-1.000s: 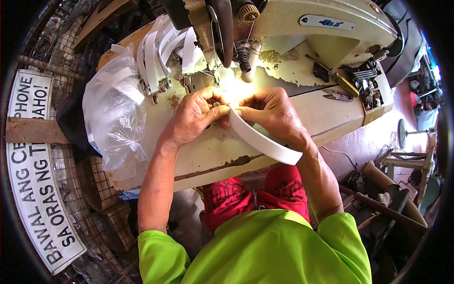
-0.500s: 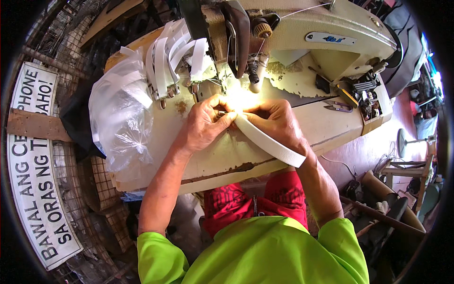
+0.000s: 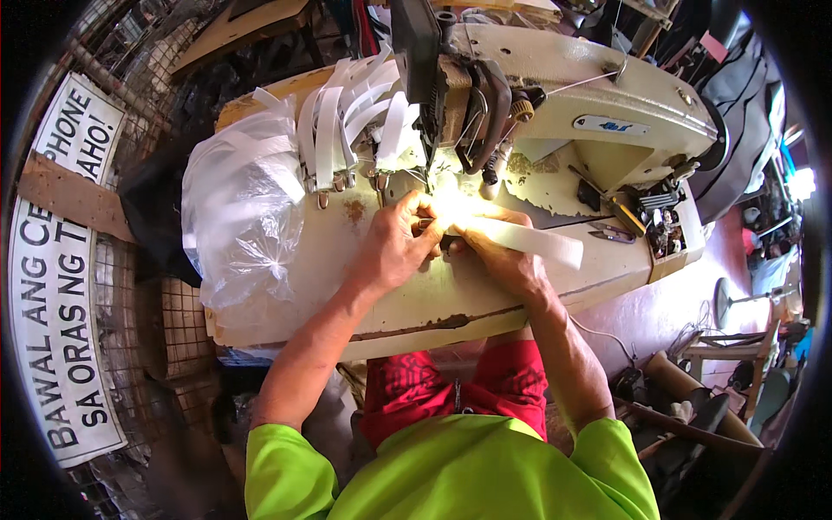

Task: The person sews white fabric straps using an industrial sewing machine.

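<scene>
My left hand (image 3: 394, 247) and right hand (image 3: 503, 260) pinched a white strap (image 3: 533, 240) together under the sewing machine (image 3: 563, 113), beside finished straps (image 3: 347, 130).

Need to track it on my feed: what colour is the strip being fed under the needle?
White, plain; the strip shows best in the head view, held by the left hand and right hand.

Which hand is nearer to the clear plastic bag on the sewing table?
Left. The left hand is just right of the clear plastic bag, with bare table between; the right hand is farther right, beyond it.
</scene>
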{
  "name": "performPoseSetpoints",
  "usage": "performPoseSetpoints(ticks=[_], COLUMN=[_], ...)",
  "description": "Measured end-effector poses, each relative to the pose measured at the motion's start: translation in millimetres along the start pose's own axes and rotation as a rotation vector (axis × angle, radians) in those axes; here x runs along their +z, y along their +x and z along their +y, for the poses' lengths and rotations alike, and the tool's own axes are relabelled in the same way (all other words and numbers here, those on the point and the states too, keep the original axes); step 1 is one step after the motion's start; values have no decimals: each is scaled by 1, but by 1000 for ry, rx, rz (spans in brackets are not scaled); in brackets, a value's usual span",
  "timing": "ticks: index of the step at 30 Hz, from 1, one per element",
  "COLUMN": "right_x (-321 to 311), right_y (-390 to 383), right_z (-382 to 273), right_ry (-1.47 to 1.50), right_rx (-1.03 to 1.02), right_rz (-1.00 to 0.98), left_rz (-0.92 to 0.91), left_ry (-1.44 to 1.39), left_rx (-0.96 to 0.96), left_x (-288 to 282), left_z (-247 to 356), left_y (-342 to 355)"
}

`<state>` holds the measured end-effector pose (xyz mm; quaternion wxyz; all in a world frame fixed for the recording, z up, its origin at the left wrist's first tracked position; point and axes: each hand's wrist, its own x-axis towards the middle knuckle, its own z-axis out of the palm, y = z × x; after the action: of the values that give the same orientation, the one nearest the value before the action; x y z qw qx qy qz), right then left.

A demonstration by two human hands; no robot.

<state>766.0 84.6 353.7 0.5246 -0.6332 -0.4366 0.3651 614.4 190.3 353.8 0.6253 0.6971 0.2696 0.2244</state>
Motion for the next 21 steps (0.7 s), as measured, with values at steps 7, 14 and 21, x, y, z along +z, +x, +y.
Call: performPoseSetpoints(ticks=[7, 14, 21], right_x=[13, -1, -10], right_y=[21, 57, 64], right_z=[-21, -2, -16], right_ry=[20, 24, 64], right_rx=[142, 186, 203], right_rz=[3, -136, -299], left_rz=[235, 185, 158], left_ry=[616, 833, 746], left_rx=[490, 683, 639], left_x=[-11, -17, -22], left_z=[-16, -15, -20], left_y=[3, 15, 15])
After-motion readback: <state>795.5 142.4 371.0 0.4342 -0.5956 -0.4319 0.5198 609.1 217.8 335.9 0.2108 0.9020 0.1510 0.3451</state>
